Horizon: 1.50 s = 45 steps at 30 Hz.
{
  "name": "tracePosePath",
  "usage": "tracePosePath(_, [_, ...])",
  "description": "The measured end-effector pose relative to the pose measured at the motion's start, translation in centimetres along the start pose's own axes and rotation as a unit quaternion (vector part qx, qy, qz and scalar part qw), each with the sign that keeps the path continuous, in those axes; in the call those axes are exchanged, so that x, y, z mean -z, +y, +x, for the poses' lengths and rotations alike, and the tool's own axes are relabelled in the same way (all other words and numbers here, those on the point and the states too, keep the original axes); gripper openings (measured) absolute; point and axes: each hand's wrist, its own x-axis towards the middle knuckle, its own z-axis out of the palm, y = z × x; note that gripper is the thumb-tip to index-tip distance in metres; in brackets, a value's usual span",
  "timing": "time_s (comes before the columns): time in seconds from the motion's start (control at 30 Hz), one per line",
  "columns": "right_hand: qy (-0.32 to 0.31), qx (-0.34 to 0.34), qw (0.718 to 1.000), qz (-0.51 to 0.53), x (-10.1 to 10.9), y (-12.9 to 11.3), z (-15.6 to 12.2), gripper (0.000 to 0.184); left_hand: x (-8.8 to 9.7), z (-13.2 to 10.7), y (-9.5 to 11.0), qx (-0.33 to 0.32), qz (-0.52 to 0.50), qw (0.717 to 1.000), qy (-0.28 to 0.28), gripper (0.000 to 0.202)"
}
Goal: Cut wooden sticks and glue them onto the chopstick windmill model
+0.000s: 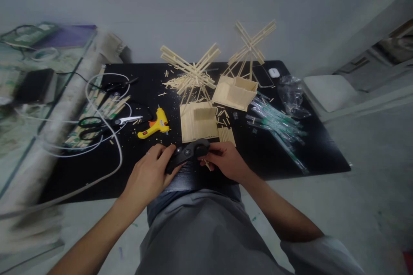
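My left hand (pixel 151 172) is closed round a black hand tool (pixel 187 152) with a rounded head and small metal rivets; its exact kind is unclear. Between the fingers of my right hand (pixel 227 161), at the tool's head, is a thin wooden stick (pixel 207 164). Just beyond the tool lies a wooden model (pixel 198 122) with a flat stick base, a low box and crossed blades above. Short cut sticks (pixel 222 116) and a small stick panel (pixel 227 136) lie to its right.
A yellow glue gun (pixel 154 124) and black-handled scissors (pixel 106 124) lie left, beside a looping white cable (pixel 121 154). A second windmill-like model (pixel 237 90) stands at the back right. Plastic-wrapped sticks (pixel 277 120), a clear bag (pixel 292 94) and a white case (pixel 274 73) lie right.
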Motion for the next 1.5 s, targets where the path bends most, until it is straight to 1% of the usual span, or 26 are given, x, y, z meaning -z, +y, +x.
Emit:
tracePosePath(0.13, [0.0, -0.004, 1.0, -0.003, -0.09, 0.0, -0.09, 0.037, -0.3, -0.28, -0.09, 0.015, -0.003, 0.999, -0.028, 0.037])
tracePosePath(0.2, [-0.001, -0.005, 1.0, -0.002, -0.11, 0.03, -0.1, 0.039, -0.34, -0.38, -0.12, 0.015, 0.005, 0.999, -0.034, 0.036])
tracePosePath(0.33, [-0.008, -0.007, 1.0, -0.001, -0.06, 0.02, -0.09, 0.04, -0.17, -0.3, -0.09, -0.002, 0.012, 1.0, -0.015, 0.042])
tracePosePath(0.43, [-0.01, -0.007, 1.0, -0.001, -0.02, -0.02, -0.11, 0.039, -0.07, -0.17, -0.04, -0.012, 0.004, 1.0, -0.005, 0.043])
tracePosePath(0.53, [-0.011, -0.007, 1.0, -0.001, 0.01, 0.0, -0.12, 0.039, -0.2, -0.21, -0.06, -0.003, -0.004, 1.0, -0.007, 0.043])
tracePosePath(0.73, [-0.01, -0.015, 1.0, -0.003, 0.11, 0.21, -0.13, 0.041, -0.6, -0.51, -0.08, 0.026, -0.03, 0.998, -0.042, 0.036])
tracePosePath(0.8, [-0.012, -0.018, 1.0, -0.002, 0.15, 0.25, -0.16, 0.043, -0.57, -0.48, 0.0, 0.022, -0.024, 0.999, -0.031, 0.037])
tracePosePath(0.9, [-0.016, -0.021, 1.0, -0.001, 0.19, 0.26, -0.22, 0.044, -0.45, -0.35, 0.1, -0.002, -0.006, 1.0, -0.007, 0.042])
tracePosePath(0.97, [-0.017, -0.02, 1.0, -0.001, 0.19, 0.26, -0.24, 0.043, -0.41, -0.32, 0.09, -0.015, 0.003, 1.0, -0.001, 0.042])
tracePosePath(1.03, [-0.017, -0.018, 1.0, -0.001, 0.18, 0.28, -0.24, 0.042, -0.42, -0.38, 0.04, -0.02, 0.015, 1.0, -0.004, 0.039])
tracePosePath(1.2, [-0.016, -0.016, 1.0, -0.003, 0.14, 0.28, -0.2, 0.042, -0.41, -0.55, -0.01, -0.012, 0.033, 0.999, -0.032, 0.029])
tracePosePath(1.37, [-0.017, -0.013, 1.0, -0.009, 0.12, 0.2, -0.25, 0.04, -0.44, -0.48, 0.05, -0.032, 0.04, 0.999, -0.003, 0.034])
tracePosePath(1.5, [-0.016, -0.009, 1.0, -0.013, 0.12, 0.14, -0.29, 0.038, -0.59, -0.58, 0.0, -0.029, 0.033, 0.999, -0.007, 0.033])
